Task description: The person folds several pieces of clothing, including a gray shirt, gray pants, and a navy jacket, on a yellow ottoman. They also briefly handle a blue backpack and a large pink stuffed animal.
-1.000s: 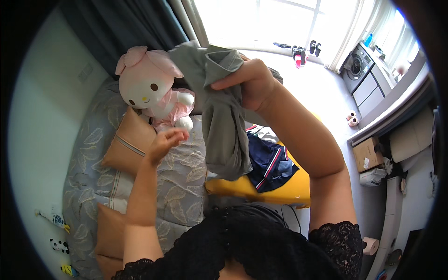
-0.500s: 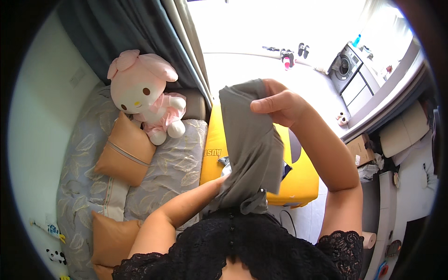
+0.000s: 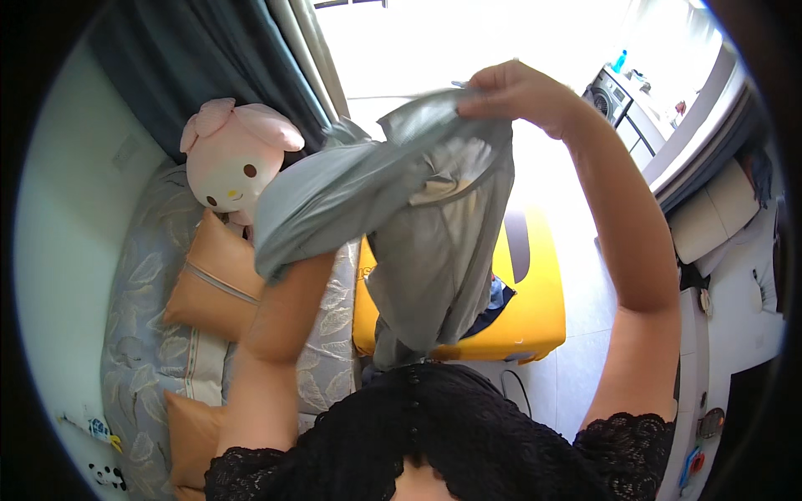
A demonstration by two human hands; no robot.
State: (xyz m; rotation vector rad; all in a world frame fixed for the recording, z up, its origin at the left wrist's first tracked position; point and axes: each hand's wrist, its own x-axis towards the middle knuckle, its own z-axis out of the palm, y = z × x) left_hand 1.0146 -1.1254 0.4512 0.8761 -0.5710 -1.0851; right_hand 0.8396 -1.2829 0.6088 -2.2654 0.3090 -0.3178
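Observation:
A thin grey garment (image 3: pixel 434 284) hangs spread out in front of me, its lower end close to my black lace top. Up high, my right hand (image 3: pixel 510 93) is closed on its top edge, thumb and fingers pinching the fabric. My left forearm (image 3: pixel 301 301) runs up inside or behind the garment's left part. Cloth covers my left hand, so its fingers do not show. An opening in the fabric gapes between the two arms. The cloth is partly smeared by motion.
Behind the garment stands a yellow block-shaped piece (image 3: pixel 535 301) with dark blue cloth (image 3: pixel 493 313) on it. On the left, a patterned grey sofa (image 3: pixel 322 367) bears tan cushions (image 3: pixel 213 271) and a big pink-and-white plush toy (image 3: pixel 238 163). A washing machine (image 3: pixel 606 96) is far right.
My right hand has risen, lifting the garment's top edge. My left arm has swung up and left into the cloth, which is now spread wider. The view has shifted slightly.

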